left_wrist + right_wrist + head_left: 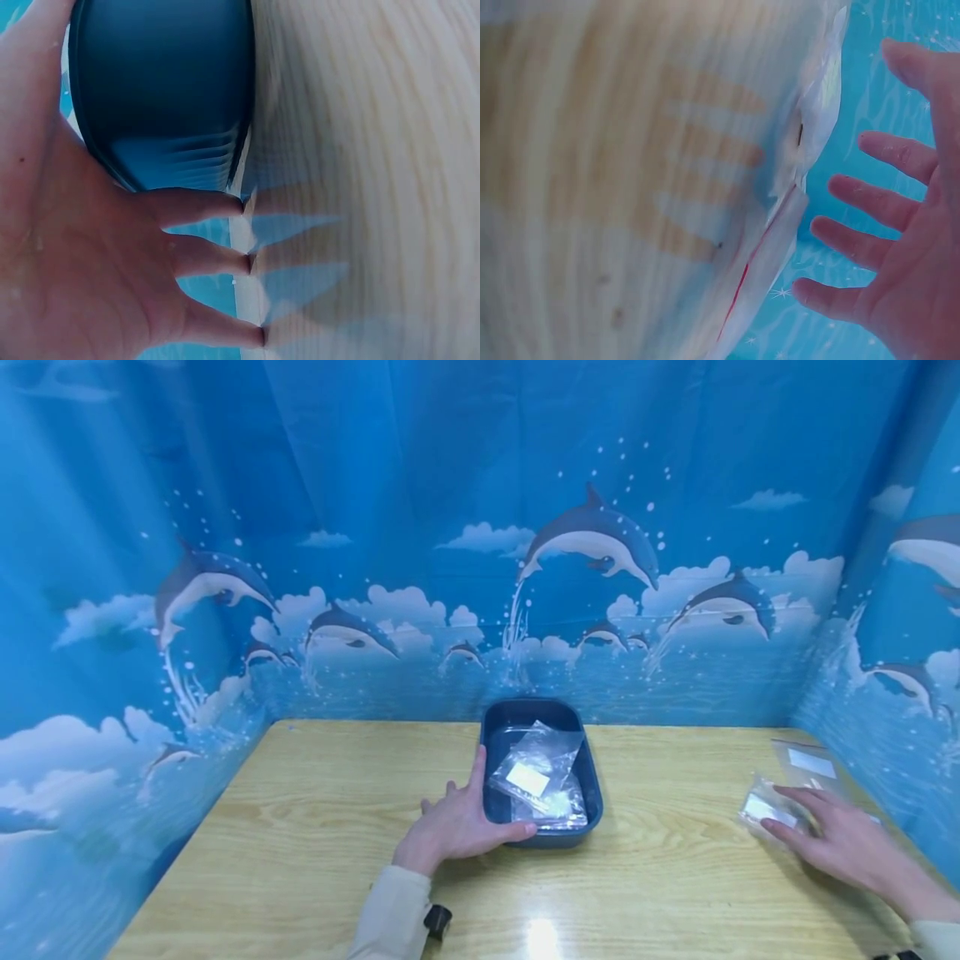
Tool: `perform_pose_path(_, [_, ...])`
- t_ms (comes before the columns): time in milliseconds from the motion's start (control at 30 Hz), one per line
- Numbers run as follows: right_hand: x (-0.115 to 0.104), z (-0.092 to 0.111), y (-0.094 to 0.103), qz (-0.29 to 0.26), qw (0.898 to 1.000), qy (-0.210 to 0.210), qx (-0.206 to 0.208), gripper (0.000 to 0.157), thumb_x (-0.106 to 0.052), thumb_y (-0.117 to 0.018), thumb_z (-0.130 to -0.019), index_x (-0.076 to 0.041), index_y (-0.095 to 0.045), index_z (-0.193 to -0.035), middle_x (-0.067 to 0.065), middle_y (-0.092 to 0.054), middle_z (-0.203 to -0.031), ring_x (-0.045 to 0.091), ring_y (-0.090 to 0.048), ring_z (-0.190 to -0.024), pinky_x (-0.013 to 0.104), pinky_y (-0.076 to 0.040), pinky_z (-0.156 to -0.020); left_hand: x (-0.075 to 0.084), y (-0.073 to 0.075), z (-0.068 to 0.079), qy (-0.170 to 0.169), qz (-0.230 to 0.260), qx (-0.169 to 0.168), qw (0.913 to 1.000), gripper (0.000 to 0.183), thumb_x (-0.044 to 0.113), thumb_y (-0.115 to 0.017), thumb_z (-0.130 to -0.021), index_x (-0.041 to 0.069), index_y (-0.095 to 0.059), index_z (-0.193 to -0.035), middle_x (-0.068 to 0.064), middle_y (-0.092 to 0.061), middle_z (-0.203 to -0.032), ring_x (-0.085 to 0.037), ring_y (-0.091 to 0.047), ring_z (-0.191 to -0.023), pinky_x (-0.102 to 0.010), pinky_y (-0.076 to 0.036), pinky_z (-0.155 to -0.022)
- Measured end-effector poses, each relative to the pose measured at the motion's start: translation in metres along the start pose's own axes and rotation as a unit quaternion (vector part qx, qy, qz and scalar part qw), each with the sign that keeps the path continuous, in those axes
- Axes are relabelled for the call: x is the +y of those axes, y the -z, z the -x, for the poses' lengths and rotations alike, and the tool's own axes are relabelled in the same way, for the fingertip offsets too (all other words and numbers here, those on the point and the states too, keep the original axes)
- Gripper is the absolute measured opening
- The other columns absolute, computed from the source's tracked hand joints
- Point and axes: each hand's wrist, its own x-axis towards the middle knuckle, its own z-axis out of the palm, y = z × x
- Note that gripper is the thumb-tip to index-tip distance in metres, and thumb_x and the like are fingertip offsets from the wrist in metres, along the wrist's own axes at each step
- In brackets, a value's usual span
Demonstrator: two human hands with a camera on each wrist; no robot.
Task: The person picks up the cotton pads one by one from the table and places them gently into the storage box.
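My left hand point(467, 822) is at the left side of a dark blue plastic bin point(594, 785), its thumb at the near rim. In the left wrist view its fingers are spread and straight, the fingertips down at the table beside the bin point(165, 82). Clear zip bags point(551, 747) with white labels lie inside. On the right, my right hand point(843, 839) hovers over a clear labelled zip bag point(757, 807). The right wrist view has its fingers point(874, 202) spread, apart from a clear bag with a red seal line point(744, 281).
Another clear bag with a white label point(812, 763) lies behind the right hand, near the table's right edge. The wood-grain table point(337, 793) meets a blue dolphin-print curtain point(420, 527) at the back and sides. The bin stands against the back edge.
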Motion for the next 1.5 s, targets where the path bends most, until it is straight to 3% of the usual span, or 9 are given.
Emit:
perform_pose_path(167, [0.005, -0.001, -0.001, 0.0, 1.0, 0.015, 0.017, 0.062, -0.043, -0.074, -0.091, 0.006, -0.066, -0.126, 0.04, -0.064, -0.121, 0.062, -0.06, -0.105, 0.069, -0.051, -0.08, -0.001, 0.001, 0.0, -0.003, 0.002, -0.001, 1.0, 0.135, 0.088, -0.065, -0.071, 0.026, 0.009, -0.166, -0.021, -0.044, -0.159, -0.055, -0.032, -0.148, -0.083, -0.017, -0.114])
perform_pose_path(467, [0.008, -0.002, 0.0, 0.002, 1.0, 0.01, -0.008, 0.063, -0.045, -0.073, -0.092, 0.007, -0.066, -0.126, 0.039, -0.065, -0.12, 0.06, -0.063, -0.103, 0.068, -0.052, -0.079, 0.001, 0.004, -0.001, -0.002, 0.019, 0.009, 0.9998, 0.131, 0.087, -0.064, -0.073, 0.025, 0.005, -0.166, -0.021, -0.04, -0.162, -0.05, -0.036, -0.149, -0.082, -0.018, -0.114])
perform_pose_path(700, [0.01, -0.01, 0.001, 0.013, 0.999, 0.014, -0.036, 0.064, -0.046, -0.072, -0.093, 0.009, -0.066, -0.125, 0.037, -0.067, -0.117, 0.057, -0.065, -0.1, 0.067, -0.054, -0.079, 0.002, 0.0, -0.002, 0.007, 0.002, 0.011, 0.9999, 0.134, 0.088, -0.064, -0.072, 0.025, 0.006, -0.166, -0.018, -0.036, -0.165, -0.052, -0.034, -0.149, -0.083, -0.018, -0.114])
perform_pose_path(1133, [0.013, -0.016, 0.002, 0.018, 0.998, 0.002, -0.058, 0.052, -0.043, -0.074, -0.093, 0.007, -0.076, -0.107, 0.031, -0.07, -0.105, 0.05, -0.067, -0.095, 0.063, -0.055, -0.08, 0.004, -0.001, -0.003, 0.007, -0.008, 0.005, 0.9999, 0.137, 0.089, -0.065, -0.07, 0.025, 0.008, -0.166, -0.017, -0.036, -0.165, -0.052, -0.034, -0.149, -0.083, -0.019, -0.113])
perform_pose_path(1267, [0.014, -0.016, 0.001, 0.009, 0.999, 0.011, -0.048, 0.044, -0.038, -0.077, -0.091, 0.005, -0.078, -0.102, 0.027, -0.073, -0.102, 0.047, -0.069, -0.092, 0.062, -0.055, -0.079, 0.004, -0.001, -0.002, 0.009, -0.008, 0.003, 0.9999, 0.137, 0.089, -0.065, -0.07, 0.025, 0.009, -0.166, -0.018, -0.037, -0.164, -0.052, -0.034, -0.149, -0.082, -0.02, -0.114])
perform_pose_path(1400, [0.017, -0.014, -0.002, 0.007, 0.999, 0.048, -0.006, 0.026, -0.027, -0.079, -0.089, -0.001, -0.081, -0.095, 0.019, -0.076, -0.096, 0.042, -0.071, -0.086, 0.057, -0.057, -0.077, 0.005, -0.001, -0.002, 0.012, -0.01, 0.003, 0.9999, 0.137, 0.089, -0.065, -0.07, 0.025, 0.009, -0.166, -0.019, -0.039, -0.163, -0.052, -0.034, -0.149, -0.082, -0.02, -0.114])
perform_pose_path(1500, [0.02, -0.013, -0.005, 0.01, 0.997, 0.073, 0.035, 0.016, -0.02, -0.083, -0.084, -0.006, -0.081, -0.091, 0.012, -0.078, -0.09, 0.026, -0.072, -0.078, 0.047, -0.058, -0.071, 0.005, -0.001, -0.003, 0.013, -0.013, 0.003, 0.9998, 0.137, 0.089, -0.065, -0.069, 0.025, 0.009, -0.166, -0.019, -0.04, -0.162, -0.052, -0.034, -0.149, -0.082, -0.02, -0.114])
